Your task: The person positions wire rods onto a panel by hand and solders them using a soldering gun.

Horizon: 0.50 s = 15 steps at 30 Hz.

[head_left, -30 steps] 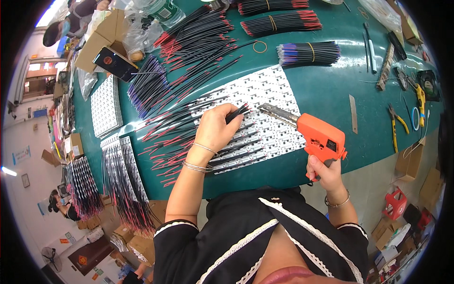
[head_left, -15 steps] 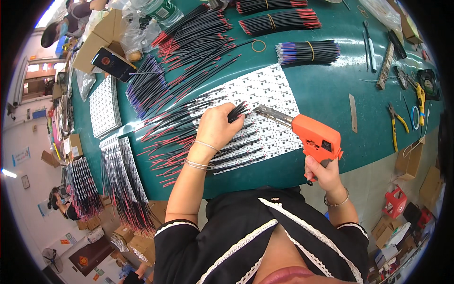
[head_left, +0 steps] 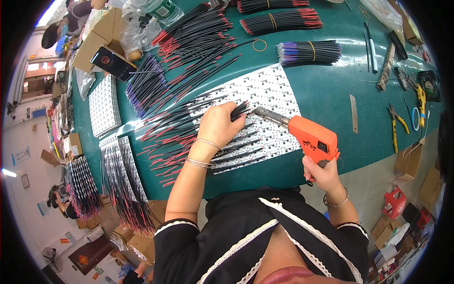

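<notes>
My left hand [head_left: 220, 124] is closed around a bunch of short black wires [head_left: 240, 110], their ends poking out past the thumb and fingers. Beneath it lies a white sheet of small circuit boards [head_left: 279, 102], with several red-tipped black wires [head_left: 189, 135] laid across its left part. In my right hand [head_left: 322, 173] is an orange soldering gun [head_left: 312, 138], gripped by its handle. The gun's metal tip points left and sits close to the wire ends by my left hand. Whether tip and wire touch, I cannot tell.
Wire bundles [head_left: 281, 21] and a blue-ended bundle [head_left: 309, 52] lie at the back. A phone [head_left: 113, 64] leans on a cardboard box at left, near a stack of board sheets [head_left: 105, 106]. Pliers [head_left: 397, 125] and a steel ruler [head_left: 353, 113] rest at right.
The soldering gun and my right hand have shifted slightly left. My left hand stays nearly in place, still holding the wires.
</notes>
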### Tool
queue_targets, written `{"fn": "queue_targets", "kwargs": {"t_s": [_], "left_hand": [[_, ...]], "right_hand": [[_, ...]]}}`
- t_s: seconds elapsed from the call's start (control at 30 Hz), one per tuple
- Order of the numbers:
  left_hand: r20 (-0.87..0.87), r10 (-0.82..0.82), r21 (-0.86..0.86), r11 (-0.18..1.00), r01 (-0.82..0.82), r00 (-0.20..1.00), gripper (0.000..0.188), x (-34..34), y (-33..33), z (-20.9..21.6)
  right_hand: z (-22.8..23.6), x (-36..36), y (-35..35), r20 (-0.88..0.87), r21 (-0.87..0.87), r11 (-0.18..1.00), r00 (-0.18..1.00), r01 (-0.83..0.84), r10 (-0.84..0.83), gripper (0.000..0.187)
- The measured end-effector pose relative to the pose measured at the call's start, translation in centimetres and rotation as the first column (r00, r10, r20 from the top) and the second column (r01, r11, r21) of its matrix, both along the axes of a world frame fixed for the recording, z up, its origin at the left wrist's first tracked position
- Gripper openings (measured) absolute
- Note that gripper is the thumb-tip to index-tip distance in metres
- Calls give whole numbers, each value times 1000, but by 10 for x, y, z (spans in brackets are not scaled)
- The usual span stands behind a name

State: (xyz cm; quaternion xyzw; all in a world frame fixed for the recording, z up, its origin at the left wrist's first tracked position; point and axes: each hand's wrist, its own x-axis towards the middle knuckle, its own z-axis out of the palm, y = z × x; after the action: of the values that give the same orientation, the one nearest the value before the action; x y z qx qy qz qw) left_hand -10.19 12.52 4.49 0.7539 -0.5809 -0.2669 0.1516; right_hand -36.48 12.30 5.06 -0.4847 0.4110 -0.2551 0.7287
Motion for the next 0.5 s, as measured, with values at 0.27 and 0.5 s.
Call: {"fn": "queue_targets", "kwargs": {"t_s": [0.27, 0.5], "left_hand": [[6, -17, -28, 999, 18, 1000, 25, -1, -1, 0], [-100, -117, -15, 993, 117, 988, 25, 8, -8, 4]], "right_hand": [[-5, -7, 5, 19, 23, 999, 999, 49, -49, 18], [-4, -8, 5, 15, 42, 998, 999, 38, -38, 20]]}}
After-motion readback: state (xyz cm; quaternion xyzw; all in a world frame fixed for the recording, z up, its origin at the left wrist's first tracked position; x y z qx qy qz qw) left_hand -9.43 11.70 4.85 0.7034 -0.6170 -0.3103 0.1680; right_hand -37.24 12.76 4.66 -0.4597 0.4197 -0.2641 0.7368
